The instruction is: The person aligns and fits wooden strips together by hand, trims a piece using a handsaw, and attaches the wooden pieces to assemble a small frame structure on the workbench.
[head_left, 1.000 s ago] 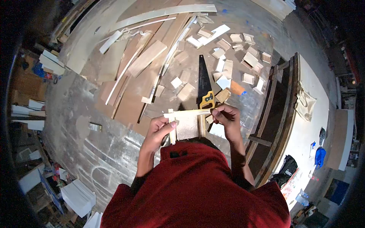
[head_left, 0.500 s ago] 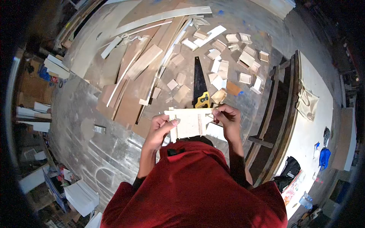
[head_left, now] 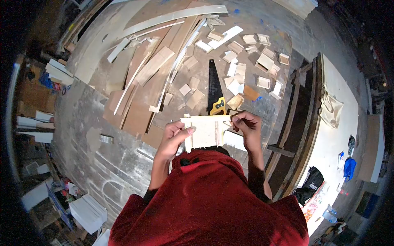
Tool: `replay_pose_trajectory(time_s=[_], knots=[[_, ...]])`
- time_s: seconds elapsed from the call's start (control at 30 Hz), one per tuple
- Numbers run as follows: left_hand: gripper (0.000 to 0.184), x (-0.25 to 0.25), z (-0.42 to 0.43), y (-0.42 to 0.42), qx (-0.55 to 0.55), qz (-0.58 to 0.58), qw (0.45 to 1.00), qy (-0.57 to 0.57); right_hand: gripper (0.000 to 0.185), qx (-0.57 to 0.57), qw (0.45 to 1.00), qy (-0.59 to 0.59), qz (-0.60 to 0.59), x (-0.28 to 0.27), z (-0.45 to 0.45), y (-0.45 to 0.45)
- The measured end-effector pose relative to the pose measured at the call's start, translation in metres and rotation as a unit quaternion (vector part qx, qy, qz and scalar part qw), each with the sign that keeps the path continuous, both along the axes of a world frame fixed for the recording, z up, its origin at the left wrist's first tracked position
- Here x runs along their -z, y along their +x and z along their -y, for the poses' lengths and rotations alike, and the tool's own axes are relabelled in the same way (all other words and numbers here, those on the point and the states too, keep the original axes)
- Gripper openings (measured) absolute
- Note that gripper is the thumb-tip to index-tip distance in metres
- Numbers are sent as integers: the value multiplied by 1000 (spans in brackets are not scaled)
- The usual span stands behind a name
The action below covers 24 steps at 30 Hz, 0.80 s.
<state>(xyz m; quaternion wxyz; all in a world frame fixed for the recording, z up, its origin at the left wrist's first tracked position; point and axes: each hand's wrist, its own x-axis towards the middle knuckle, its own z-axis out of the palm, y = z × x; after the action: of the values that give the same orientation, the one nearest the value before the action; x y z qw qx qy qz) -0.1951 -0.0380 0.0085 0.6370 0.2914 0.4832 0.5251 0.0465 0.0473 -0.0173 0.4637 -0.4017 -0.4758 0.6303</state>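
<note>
Close to my chest I hold a small pale wooden piece (head_left: 205, 133), a square panel with raised strips along its edges. My left hand (head_left: 172, 139) pinches its left edge, the thumb lying on the face. At the upper right, my right hand (head_left: 247, 126) grips the end of the top strip between thumb and fingers. Just beyond the piece a hand saw (head_left: 214, 88) with a yellow and black handle lies on the work surface, its blade pointing away from me.
Small wooden pieces (head_left: 266, 62) lie scattered beyond the saw to the right. Long boards (head_left: 155, 65) stretch across the left. At the right stands a dark wooden frame beside a white panel (head_left: 328, 143) bearing a cloth bag (head_left: 330, 110) and a black bag (head_left: 308, 185).
The wooden piece has tilted, so its flat face now shows more fully and brighter. Both hands have kept their grip. The view has shifted slightly, moving the saw a little left.
</note>
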Motion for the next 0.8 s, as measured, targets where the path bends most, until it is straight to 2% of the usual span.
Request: replay_pose_trajectory(time_s=[0.63,0.73,0.8], knots=[[22,16,1,-18,11,10,1000,7,8,23,998,-4,53,4,5,-16],[25,30,4,-19,-12,11,1000,15,8,14,997,0,75,8,7,-20],[31,32,5,-21,-7,40,999,-29,7,27,996,9,85,9,9,-24]])
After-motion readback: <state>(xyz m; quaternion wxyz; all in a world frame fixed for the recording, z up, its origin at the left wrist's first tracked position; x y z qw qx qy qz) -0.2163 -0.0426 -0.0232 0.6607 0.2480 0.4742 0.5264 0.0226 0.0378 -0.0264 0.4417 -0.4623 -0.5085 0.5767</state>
